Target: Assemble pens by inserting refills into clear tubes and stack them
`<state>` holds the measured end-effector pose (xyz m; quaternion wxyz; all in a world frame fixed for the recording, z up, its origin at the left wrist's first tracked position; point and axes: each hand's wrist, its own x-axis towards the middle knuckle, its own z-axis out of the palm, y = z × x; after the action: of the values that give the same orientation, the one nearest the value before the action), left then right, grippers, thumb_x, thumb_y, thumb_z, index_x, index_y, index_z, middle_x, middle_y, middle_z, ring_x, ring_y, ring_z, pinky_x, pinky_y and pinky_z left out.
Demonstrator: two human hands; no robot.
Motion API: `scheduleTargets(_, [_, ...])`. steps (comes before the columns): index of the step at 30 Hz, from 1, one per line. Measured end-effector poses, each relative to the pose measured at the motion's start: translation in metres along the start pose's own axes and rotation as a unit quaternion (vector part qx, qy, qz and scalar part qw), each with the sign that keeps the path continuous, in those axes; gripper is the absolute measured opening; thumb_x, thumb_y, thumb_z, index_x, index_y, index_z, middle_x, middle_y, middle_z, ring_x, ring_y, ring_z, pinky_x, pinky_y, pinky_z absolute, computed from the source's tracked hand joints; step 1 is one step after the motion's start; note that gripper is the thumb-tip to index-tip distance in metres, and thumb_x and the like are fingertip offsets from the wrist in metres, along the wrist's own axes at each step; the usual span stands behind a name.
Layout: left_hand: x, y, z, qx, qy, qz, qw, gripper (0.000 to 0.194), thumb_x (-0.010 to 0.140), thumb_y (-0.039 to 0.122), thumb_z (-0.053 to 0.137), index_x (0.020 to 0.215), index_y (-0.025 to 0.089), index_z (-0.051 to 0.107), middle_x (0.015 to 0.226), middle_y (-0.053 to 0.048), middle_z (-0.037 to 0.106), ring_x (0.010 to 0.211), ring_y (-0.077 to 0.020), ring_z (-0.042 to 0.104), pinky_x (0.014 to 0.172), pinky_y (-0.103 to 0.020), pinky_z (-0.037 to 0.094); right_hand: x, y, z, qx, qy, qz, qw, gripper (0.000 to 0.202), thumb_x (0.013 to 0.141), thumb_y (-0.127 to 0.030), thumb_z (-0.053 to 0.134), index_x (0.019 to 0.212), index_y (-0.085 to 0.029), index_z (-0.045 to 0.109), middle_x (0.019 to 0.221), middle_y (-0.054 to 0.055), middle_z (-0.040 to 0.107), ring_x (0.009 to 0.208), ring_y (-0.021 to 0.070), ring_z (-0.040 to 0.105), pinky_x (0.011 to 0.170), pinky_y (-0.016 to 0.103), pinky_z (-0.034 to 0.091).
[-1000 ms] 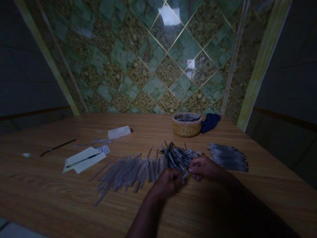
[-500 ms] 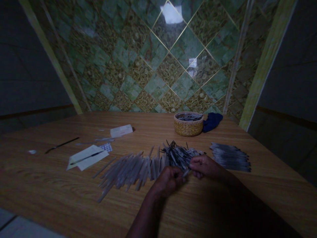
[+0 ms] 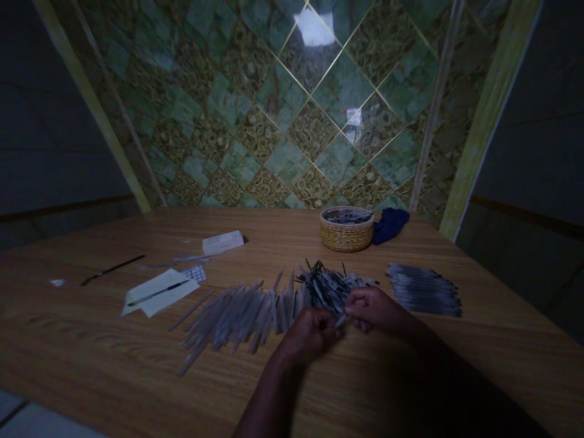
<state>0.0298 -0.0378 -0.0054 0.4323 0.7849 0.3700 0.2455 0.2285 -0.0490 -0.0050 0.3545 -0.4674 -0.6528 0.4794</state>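
Above the near side of the wooden table, my left hand (image 3: 314,326) is closed with thumb and forefinger on a slim, pale, pen-like tube (image 3: 340,320). My right hand (image 3: 367,307) is pinched at the other end of this tube, fingers curled; its tip is hidden there. Just behind my hands lies a tangled heap of thin dark sticks (image 3: 325,286), like pen refills. To the left of my left hand spreads a loose pile of pale translucent tubes (image 3: 241,313). Beyond my right hand, pen-like sticks with dark ends (image 3: 424,291) lie side by side in a neat row.
A woven basket (image 3: 347,236) filled with similar sticks stands at the back, beside a dark blue cloth (image 3: 391,224). To the left are a white box (image 3: 223,242), folded paper (image 3: 159,292) with a thin dark stick on it, and a long dark stick (image 3: 112,269).
My right hand has moved slightly left, closer to my left hand, along the tube. The piles, basket and row look unchanged.
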Motion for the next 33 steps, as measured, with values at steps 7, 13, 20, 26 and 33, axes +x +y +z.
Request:
scheduleTargets(7, [0.000,-0.005,0.002,-0.008,-0.004,-0.008,1.000,0.017,0.067,0.022,0.057,0.057,0.016,0.045,0.056,0.003,0.038,0.053,-0.0088,0.034,0.046,-0.022,0.021,0.002,0.002,0.004,-0.027,0.013,0.010,1.000,0.043,0.077,-0.055,0.051,0.059,-0.017,0.049,0.043,-0.004,0.052,0.033,0.0064,0.046,0.033,0.017,0.032])
scheduleTargets(13, [0.001,-0.009,0.003,-0.011,0.003,-0.011,1.000,0.020,0.069,0.027,0.059,0.057,0.015,0.047,0.055,0.004,0.038,0.052,-0.0082,0.033,0.045,-0.021,0.021,0.002,0.004,0.001,0.023,0.000,0.005,1.000,0.037,0.069,-0.053,0.063,0.072,-0.017,0.055,0.049,-0.005,0.057,0.036,0.0069,0.050,0.037,0.018,0.038])
scheduleTargets(20, [0.001,-0.006,0.003,-0.016,0.003,-0.019,1.000,0.020,0.067,0.028,0.059,0.058,0.016,0.047,0.053,0.004,0.040,0.050,-0.0081,0.034,0.045,-0.022,0.021,0.002,0.004,0.002,-0.006,0.011,0.005,1.000,0.042,0.075,-0.057,0.055,0.065,-0.016,0.053,0.047,-0.004,0.056,0.034,0.0065,0.048,0.035,0.017,0.035])
scheduleTargets(26, [0.002,-0.013,0.005,0.000,0.014,0.005,1.000,0.019,0.066,0.025,0.059,0.056,0.015,0.047,0.054,0.004,0.043,0.051,-0.0081,0.036,0.047,-0.022,0.021,0.001,0.002,0.002,-0.018,0.007,0.016,1.000,0.043,0.073,-0.057,0.055,0.059,-0.017,0.050,0.046,-0.003,0.055,0.035,0.0063,0.048,0.037,0.018,0.036])
scheduleTargets(33, [0.003,-0.012,0.006,0.022,0.020,0.011,0.999,0.019,0.067,0.025,0.059,0.055,0.016,0.048,0.052,0.004,0.043,0.050,-0.0084,0.037,0.046,-0.021,0.022,0.001,0.002,0.002,-0.006,-0.002,0.020,1.000,0.035,0.072,-0.051,0.059,0.067,-0.016,0.054,0.048,-0.004,0.057,0.036,0.0067,0.050,0.037,0.018,0.037])
